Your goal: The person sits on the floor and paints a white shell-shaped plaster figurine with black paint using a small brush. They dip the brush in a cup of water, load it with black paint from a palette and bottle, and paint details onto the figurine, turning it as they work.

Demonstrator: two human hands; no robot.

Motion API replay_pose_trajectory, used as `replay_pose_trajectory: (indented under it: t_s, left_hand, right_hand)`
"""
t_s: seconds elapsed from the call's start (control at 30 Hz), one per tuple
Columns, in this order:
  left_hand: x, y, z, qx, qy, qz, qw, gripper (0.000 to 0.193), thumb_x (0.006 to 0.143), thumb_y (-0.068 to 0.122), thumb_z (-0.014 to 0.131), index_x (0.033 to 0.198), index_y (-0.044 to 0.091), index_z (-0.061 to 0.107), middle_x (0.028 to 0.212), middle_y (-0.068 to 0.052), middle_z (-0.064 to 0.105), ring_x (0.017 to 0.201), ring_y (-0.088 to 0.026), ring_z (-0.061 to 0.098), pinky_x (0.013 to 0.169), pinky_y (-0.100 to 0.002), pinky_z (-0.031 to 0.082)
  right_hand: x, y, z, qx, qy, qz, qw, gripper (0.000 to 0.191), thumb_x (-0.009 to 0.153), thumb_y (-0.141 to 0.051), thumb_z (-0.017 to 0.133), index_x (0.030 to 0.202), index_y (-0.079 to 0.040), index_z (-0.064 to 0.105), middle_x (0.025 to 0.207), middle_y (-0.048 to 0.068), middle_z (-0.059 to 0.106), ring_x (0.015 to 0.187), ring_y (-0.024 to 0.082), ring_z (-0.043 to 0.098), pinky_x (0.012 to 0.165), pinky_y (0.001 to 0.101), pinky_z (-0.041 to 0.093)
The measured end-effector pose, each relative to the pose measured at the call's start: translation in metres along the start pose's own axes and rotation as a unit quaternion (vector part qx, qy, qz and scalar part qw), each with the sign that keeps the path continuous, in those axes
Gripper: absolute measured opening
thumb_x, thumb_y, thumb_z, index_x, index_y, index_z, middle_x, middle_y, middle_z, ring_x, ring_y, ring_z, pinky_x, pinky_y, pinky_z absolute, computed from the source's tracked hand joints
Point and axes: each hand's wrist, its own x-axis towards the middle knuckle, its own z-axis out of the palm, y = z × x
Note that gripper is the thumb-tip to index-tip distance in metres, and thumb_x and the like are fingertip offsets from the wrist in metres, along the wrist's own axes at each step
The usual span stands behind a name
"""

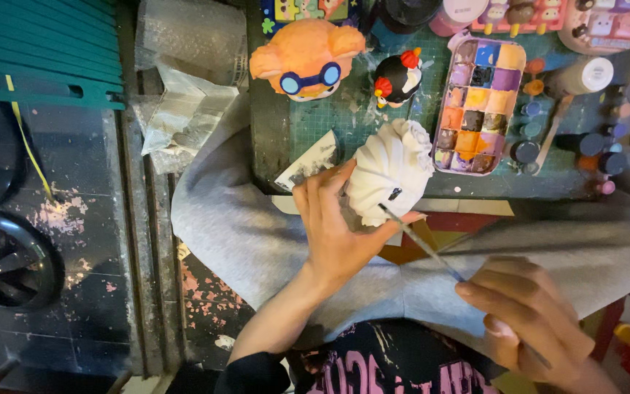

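Now white figure [391, 169] is gripped by left hand [337, 226]; thin brush [421, 244] is pinched by right hand [526, 321]. Paint could be smeared if brush is slipped.

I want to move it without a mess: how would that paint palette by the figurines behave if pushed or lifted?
The palette looks like thin, stiff plastic, so probably light and easy to slide on the green mat. Its wells hold paint, some smeared, so tilting may spill or stain. Bottles crowd its right edge; pushing that way likely topples them.
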Motion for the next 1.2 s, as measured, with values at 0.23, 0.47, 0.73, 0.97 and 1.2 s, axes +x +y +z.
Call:
replay_pose_trajectory:
  t_s: [0.23, 0.47, 0.73, 0.97, 1.2]
  left_hand:
    - [-0.006, 0.000, 0.003, -0.023, -0.014, -0.016, 1.000, 0.101, 0.068, 0.042, 0.100, 0.143, 0.002, 0.044, 0.128, -0.017, 0.053, 0.121, -0.036, 0.050, 0.106, -0.050, 0.040]
    - [-0.007, -0.004, 0.003, -0.040, -0.019, -0.003, 0.999, 0.105, 0.069, 0.042, 0.100, 0.145, 0.002, 0.039, 0.137, -0.019, 0.052, 0.128, -0.035, 0.049, 0.111, -0.050, 0.035]
    - [-0.008, -0.007, 0.001, -0.050, -0.034, -0.001, 0.998, 0.103, 0.070, 0.040, 0.099, 0.146, 0.003, 0.039, 0.140, -0.018, 0.053, 0.130, -0.034, 0.050, 0.113, -0.049, 0.034]
    - [-0.009, -0.008, 0.003, -0.049, -0.031, 0.000, 0.998, 0.103, 0.070, 0.038, 0.100, 0.145, 0.003, 0.040, 0.138, -0.018, 0.052, 0.129, -0.035, 0.050, 0.112, -0.049, 0.035]
    - [-0.010, -0.008, 0.005, -0.060, -0.030, -0.014, 0.998, 0.103, 0.069, 0.036, 0.101, 0.145, 0.002, 0.040, 0.138, -0.019, 0.052, 0.129, -0.036, 0.048, 0.111, -0.048, 0.038]
  right_hand:
    - [0.005, -0.005, 0.000, -0.028, 0.007, 0.007, 1.000, 0.016, 0.099, -0.004, 0.055, 0.108, 0.003, 0.066, 0.100, 0.014, 0.070, 0.092, 0.029, 0.071, 0.083, 0.0414, 0.057]
    - [0.018, -0.012, -0.011, -0.077, -0.009, 0.081, 0.994, 0.019, 0.102, -0.004, 0.050, 0.107, 0.004, 0.066, 0.100, 0.019, 0.070, 0.092, 0.030, 0.071, 0.081, 0.0431, 0.057]
    - [0.016, 0.004, 0.008, -0.015, 0.124, 0.117, 0.985, 0.026, 0.109, -0.008, 0.045, 0.102, 0.007, 0.064, 0.090, 0.017, 0.073, 0.072, 0.027, 0.067, 0.061, 0.0350, 0.053]
    - [0.006, 0.008, -0.014, -0.034, 0.035, 0.057, 0.997, 0.019, 0.106, -0.011, 0.049, 0.103, 0.002, 0.063, 0.100, 0.014, 0.072, 0.089, 0.029, 0.072, 0.080, 0.0418, 0.058]
    - [0.016, 0.005, -0.031, -0.051, -0.079, 0.056, 0.994, 0.018, 0.099, -0.008, 0.051, 0.106, -0.002, 0.067, 0.109, 0.013, 0.070, 0.100, 0.032, 0.070, 0.089, 0.0428, 0.054]
